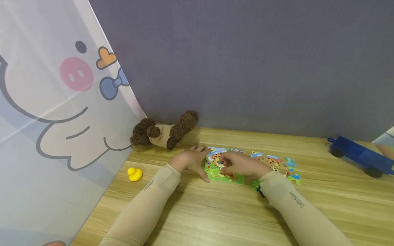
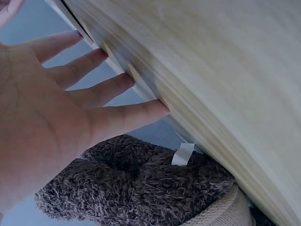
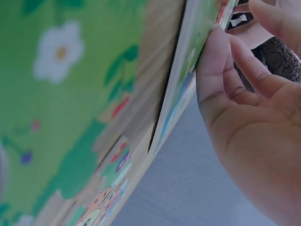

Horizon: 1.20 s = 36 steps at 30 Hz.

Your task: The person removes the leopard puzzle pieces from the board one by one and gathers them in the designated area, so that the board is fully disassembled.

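Note:
My left hand (image 1: pixel 194 160) rests along the left side of a small puzzle board (image 1: pixel 212 176) with a spotted leopard cub on green grass. In the left wrist view its fingers are spread, fingertips (image 2: pixel 157 108) against the wooden tabletop. Over the middle of the board is my right hand (image 1: pixel 238 163), its bent fingers and thumb drawn near each other above the cub. Those fingertips meet the board's surface in the right wrist view; whether a piece lies between them is hidden. Loose puzzle pieces (image 1: pixel 289 163) lie to the right, partly under my right wrist.
A brown plush toy (image 1: pixel 161 133) in a beige top lies behind my left hand against the grey partition (image 1: pixel 240 68). A yellow rubber duck (image 1: pixel 134 174) stands at the left, by the printed curtain (image 1: pixel 101 191). A blue toy wagon (image 1: pixel 360 155) is at the far right.

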### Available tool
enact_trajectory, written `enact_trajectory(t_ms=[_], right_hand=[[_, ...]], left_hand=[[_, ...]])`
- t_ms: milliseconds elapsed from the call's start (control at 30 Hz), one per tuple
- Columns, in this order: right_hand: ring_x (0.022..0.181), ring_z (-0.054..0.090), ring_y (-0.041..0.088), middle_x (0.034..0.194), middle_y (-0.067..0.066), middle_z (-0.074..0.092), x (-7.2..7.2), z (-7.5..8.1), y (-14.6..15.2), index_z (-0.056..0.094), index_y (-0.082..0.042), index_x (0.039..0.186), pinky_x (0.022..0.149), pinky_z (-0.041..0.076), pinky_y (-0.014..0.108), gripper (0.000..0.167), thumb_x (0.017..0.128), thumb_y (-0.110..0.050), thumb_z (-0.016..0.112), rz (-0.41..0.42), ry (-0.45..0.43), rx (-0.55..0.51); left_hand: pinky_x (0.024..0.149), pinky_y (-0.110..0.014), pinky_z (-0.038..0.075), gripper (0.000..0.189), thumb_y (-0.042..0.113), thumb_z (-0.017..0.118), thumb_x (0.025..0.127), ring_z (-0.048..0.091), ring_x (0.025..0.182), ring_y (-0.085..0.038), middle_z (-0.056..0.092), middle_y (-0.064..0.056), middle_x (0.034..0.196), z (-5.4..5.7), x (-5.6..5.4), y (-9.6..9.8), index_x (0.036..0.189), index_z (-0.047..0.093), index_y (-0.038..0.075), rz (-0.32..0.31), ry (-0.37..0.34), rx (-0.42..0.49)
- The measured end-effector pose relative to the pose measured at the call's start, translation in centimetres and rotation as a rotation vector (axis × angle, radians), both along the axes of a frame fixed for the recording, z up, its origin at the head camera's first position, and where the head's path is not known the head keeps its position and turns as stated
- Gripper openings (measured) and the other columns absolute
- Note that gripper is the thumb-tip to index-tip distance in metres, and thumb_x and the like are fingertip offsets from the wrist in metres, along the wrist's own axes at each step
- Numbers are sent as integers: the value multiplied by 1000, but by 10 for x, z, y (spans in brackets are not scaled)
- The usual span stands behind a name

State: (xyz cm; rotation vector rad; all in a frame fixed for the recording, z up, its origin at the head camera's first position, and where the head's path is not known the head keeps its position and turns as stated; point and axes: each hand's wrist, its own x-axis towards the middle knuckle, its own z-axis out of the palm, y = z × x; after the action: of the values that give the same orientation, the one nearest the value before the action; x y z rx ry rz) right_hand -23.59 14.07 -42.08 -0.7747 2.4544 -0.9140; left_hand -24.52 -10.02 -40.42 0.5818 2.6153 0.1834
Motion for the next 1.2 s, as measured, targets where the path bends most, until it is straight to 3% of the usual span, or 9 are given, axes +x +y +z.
enact_trajectory(t_ms=[400, 533, 833, 1200], right_hand=[[111, 61, 18, 126, 4, 65, 2, -2, -3, 67, -14, 122, 97, 58, 43, 32, 96, -27, 82, 14, 60, 83], [104, 61, 19, 121, 6, 62, 3, -2, -4, 66, -13, 123, 91, 57, 40, 38, 93, -26, 84, 10, 36, 78], [72, 65, 15, 99, 8, 60, 4, -1, -4, 62, -8, 125, 72, 55, 32, 40, 94, -18, 84, 22, -39, 28], [83, 57, 18, 103, 7, 60, 4, -2, -3, 62, -11, 127, 76, 51, 33, 40, 94, -19, 84, 7, -63, 36]], left_hand=[[128, -68, 33, 134, 66, 93, 72, 11, 169, -41, 11, -3, 183, -1, 1, 0, 174, 16, 27, 3, 9, -3], [128, -68, 33, 134, 66, 93, 72, 12, 169, -40, 11, -3, 183, 0, 1, 0, 174, 16, 26, 3, 10, -1], [128, -69, 33, 133, 65, 93, 72, 12, 169, -40, 11, -3, 183, 0, 1, 0, 174, 16, 26, 1, 12, 2], [129, -70, 31, 134, 65, 93, 73, 11, 169, -42, 10, -5, 183, 0, 0, 0, 174, 16, 23, -6, 10, 8]])
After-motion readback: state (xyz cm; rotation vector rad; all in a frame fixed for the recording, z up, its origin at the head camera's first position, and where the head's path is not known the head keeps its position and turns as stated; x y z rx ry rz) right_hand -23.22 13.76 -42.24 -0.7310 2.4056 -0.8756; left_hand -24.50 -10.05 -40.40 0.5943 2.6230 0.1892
